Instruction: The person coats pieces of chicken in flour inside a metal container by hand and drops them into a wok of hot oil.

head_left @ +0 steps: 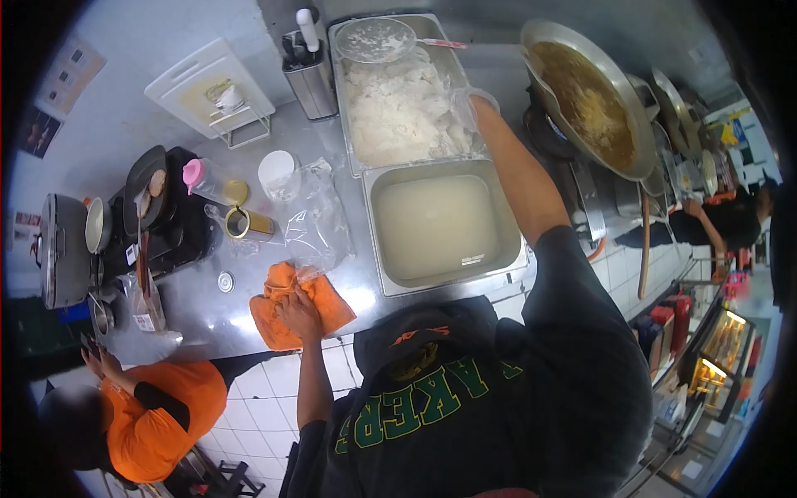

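Note:
My left hand (pixel 297 315) presses onto an orange cloth (pixel 332 309) on the steel counter, its fingers curled into the fabric. Up at the right side of a deep metal pan (pixel 342 124) of white flour (pixel 394 108), my right hand (pixel 470 120) wears a clear plastic glove. Its fingers merge with the floury contents, so I cannot make out what they hold. A round strainer (pixel 375 40) with a red-and-white handle lies over the pan's far end. Closer to me stands a second metal pan (pixel 380 249) of cloudy, pale liquid (pixel 440 220).
A large wok (pixel 639 158) of brown oil with food frying sits on a burner at right. On the left are a clear plastic bag (pixel 315 224), a gold can (pixel 249 224), a pink-lidded bottle (pixel 207 178) and a black stove (pixel 187 216). A person in orange (pixel 170 415) is at lower left.

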`<state>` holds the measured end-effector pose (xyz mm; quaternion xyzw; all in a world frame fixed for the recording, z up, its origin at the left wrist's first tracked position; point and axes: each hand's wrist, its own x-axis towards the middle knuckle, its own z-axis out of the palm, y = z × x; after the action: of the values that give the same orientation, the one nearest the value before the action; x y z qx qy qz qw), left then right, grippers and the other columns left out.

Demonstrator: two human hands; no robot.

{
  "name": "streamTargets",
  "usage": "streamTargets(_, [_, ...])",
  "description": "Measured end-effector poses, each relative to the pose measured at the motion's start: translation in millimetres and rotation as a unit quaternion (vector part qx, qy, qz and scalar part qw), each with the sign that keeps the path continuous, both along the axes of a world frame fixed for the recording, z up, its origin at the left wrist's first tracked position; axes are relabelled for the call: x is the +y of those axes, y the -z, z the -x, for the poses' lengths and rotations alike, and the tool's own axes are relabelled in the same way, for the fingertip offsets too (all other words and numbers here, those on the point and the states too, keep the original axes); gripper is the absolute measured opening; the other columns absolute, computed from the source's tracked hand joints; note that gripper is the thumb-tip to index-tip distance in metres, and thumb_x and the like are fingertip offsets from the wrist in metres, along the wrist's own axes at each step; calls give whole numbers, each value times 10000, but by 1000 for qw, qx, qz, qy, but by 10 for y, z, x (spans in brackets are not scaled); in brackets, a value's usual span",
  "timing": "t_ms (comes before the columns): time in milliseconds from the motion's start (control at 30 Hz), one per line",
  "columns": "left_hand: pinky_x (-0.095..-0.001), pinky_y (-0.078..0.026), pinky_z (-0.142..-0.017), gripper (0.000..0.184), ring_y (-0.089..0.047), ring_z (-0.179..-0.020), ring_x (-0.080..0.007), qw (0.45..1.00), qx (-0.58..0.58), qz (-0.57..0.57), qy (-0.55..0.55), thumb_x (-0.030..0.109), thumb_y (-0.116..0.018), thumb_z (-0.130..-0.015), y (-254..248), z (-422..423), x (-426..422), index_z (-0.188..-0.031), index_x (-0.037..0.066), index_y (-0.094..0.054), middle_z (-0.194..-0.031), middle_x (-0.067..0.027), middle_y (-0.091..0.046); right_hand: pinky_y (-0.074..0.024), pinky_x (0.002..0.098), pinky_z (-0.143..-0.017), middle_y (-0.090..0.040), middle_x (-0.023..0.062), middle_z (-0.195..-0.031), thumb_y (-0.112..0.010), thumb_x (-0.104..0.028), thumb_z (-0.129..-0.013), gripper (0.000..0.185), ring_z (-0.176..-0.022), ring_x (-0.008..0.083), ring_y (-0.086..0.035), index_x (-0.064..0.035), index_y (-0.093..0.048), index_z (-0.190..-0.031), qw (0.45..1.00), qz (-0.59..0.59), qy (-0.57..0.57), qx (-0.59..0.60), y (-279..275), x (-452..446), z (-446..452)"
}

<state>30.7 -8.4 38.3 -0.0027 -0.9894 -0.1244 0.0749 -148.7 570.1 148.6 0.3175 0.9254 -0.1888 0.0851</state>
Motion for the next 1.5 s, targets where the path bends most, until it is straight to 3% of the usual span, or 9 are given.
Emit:
streamTargets(267, [-494,-420,-744,377,-531,-812,-383,999,51,8,9,307,-438,-1001,26,-8,34,-1024,69,-729,-879,-180,-641,-497,352,-841,-658,132,-1082,-462,-216,-960,308,-941,244,-615,-17,-633,-1122,974,190,32,124,-75,240,-299])
streamTargets(333, [-501,-422,-746,384,-535,-814,-391,999,39,15,13,303,-439,-1000,21,-26,6,-976,48,-724,-874,-190,-644,-504,327,-854,-662,130,-1054,-498,-157,-910,278,-963,232,-616,-10,-637,-1101,949,-207,-193,140,-483,127,-566])
streamTargets(433, [-508,-422,-752,405,-540,-817,-403,999,43,17,17,293,-438,-999,57,-7,11,-898,8,-708,-864,-203,-645,-503,343,-911,-647,143,-1118,-487,-194,-907,350,-1029,233,-619,-25,-588,-1196,654,-669,-330,125,-1221,117,-953])
streamTargets(567, [-516,-413,-752,418,-544,-810,-408,995,94,16,24,275,-438,-996,114,-10,6,-840,-25,-683,-834,-206,-640,-473,403,-988,-607,170,-1249,-412,-289,-956,474,-1135,240,-594,-43,-490,-1353,910,-384,-117,101,-2737,-112,-1522])
streamTargets(733, [-519,-406,-748,397,-542,-790,-413,997,66,5,29,255,-446,-991,75,-5,16,-838,-27,-681,-810,-210,-630,-481,412,-953,-618,179,-1207,-437,-252,-918,441,-1103,255,-607,-31,-516,-1291,931,-327,-12,160,-2879,1325,-1907])
streamTargets(900, [-517,-408,-758,370,-540,-790,-423,996,84,7,39,258,-456,-988,151,15,-26,-896,-13,-691,-813,-219,-622,-490,420,-917,-629,188,-1164,-461,-215,-880,407,-1070,271,-620,-20,-542,-1228,941,-331,59,50,-1982,2644,-2034])
streamTargets(1133, [-524,-413,-770,373,-536,-815,-430,999,50,9,7,267,-467,-985,96,17,14,-845,-17,-664,-840,-231,-627,-502,432,-868,-645,201,-1105,-496,-163,-827,361,-1025,292,-639,-4,-578,-1141,948,-313,63,-1,-1475,2968,-1822])
streamTargets(1300, [-501,-413,-781,339,-539,-839,-409,999,35,-8,40,251,-458,-984,149,33,-32,-1094,25,-686,-915,-206,-642,-510,440,-833,-657,210,-1062,-521,-126,-789,329,-993,307,-652,8,-604,-1078,936,-342,15,82,-2344,2064,-1530])
streamTargets(1500, [-494,-409,-772,381,-529,-864,-404,999,-11,35,-4,274,-442,-988,95,47,-5,-927,-17,-681,-950,-198,-635,-520,450,-790,-670,220,-1011,-550,-81,-744,291,-954,326,-668,22,-635,-1003,917,-228,-290,151,-2457,-87,-1092])
